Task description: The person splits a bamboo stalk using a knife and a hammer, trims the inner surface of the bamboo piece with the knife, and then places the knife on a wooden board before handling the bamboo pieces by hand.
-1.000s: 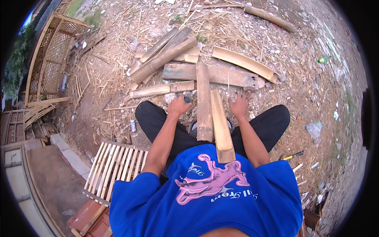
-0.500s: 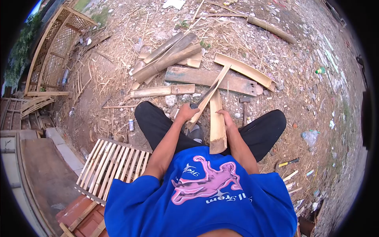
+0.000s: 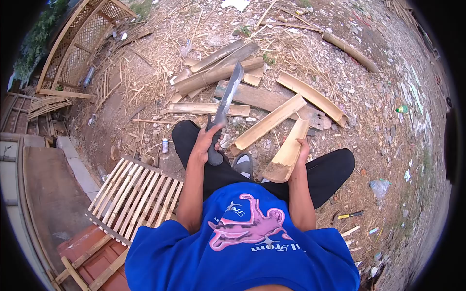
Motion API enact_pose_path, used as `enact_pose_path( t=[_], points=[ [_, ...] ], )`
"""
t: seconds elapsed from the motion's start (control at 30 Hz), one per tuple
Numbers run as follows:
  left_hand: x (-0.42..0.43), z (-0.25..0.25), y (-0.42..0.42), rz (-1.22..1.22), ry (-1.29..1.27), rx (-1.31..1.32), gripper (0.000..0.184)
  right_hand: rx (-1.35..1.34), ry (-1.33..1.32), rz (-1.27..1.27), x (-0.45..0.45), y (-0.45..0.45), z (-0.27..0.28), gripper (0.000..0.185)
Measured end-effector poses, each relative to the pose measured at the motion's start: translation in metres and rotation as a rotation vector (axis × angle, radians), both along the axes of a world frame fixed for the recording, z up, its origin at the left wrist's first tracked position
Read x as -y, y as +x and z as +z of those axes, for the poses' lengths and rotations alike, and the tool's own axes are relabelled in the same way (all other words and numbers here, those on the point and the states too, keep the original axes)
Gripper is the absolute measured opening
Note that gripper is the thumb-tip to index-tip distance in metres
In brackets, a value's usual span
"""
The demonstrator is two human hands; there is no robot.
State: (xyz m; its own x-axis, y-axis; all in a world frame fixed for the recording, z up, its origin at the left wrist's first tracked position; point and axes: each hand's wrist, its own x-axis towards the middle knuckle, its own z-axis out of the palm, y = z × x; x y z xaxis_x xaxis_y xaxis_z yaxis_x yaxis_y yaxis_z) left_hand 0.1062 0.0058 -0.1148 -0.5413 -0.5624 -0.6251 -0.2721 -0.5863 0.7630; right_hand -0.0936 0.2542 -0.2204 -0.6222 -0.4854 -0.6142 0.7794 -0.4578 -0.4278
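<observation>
My left hand (image 3: pixel 208 141) is wrapped round the black handle of a machete (image 3: pixel 229 94), whose blade points up and away over the bamboo pieces. My right hand (image 3: pixel 303 149) grips the edge of a split bamboo piece (image 3: pixel 289 151), its hollow inner side up and its near end darker and rough. Between the hands, another split bamboo strip (image 3: pixel 268 124) lies slanted, its far end over a wooden plank (image 3: pixel 264 98). Beyond the plank, a curved bamboo half (image 3: pixel 315 99) rests on the ground.
Bamboo lengths (image 3: pixel 218 75) are piled ahead. A slatted bamboo panel (image 3: pixel 136 199) lies at my left, near a small bottle (image 3: pixel 165 145). A yellow-and-black tool (image 3: pixel 349 215) and a plastic bag (image 3: pixel 379 188) are at right. A lattice frame (image 3: pixel 80 46) stands far left.
The machete has come away from the bamboo and swung up to the left in my left hand. One bamboo strip now lies apart, while my right hand's piece has tilted and moved right.
</observation>
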Motion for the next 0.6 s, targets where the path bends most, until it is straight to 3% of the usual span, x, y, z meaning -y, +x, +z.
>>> enact_pose_path(
  t=[0.03, 0.13, 0.23, 0.47, 0.6],
  points=[
    [0.008, 0.01, 0.008, 0.07, -0.025, -0.011, 0.029, -0.144, 0.171, -0.099, 0.017, 0.01, 0.029, 0.071],
    [0.029, 0.034, 0.038, 0.255, -0.104, -0.073, 0.026, -0.19, 0.174, -0.258, 0.058, 0.012, 0.073, 0.079],
    [0.033, 0.063, 0.061, 0.441, -0.11, -0.149, 0.025, -0.262, 0.017, -0.274, 0.112, 0.003, 0.127, 0.081],
    [0.041, 0.069, 0.105, 0.661, -0.171, -0.165, 0.021, -0.399, -0.44, -0.236, 0.209, -0.017, 0.195, 0.07],
    [0.039, 0.066, 0.115, 0.654, -0.189, -0.132, 0.025, -0.427, -0.388, -0.295, 0.202, -0.007, 0.197, 0.06]
  ],
)
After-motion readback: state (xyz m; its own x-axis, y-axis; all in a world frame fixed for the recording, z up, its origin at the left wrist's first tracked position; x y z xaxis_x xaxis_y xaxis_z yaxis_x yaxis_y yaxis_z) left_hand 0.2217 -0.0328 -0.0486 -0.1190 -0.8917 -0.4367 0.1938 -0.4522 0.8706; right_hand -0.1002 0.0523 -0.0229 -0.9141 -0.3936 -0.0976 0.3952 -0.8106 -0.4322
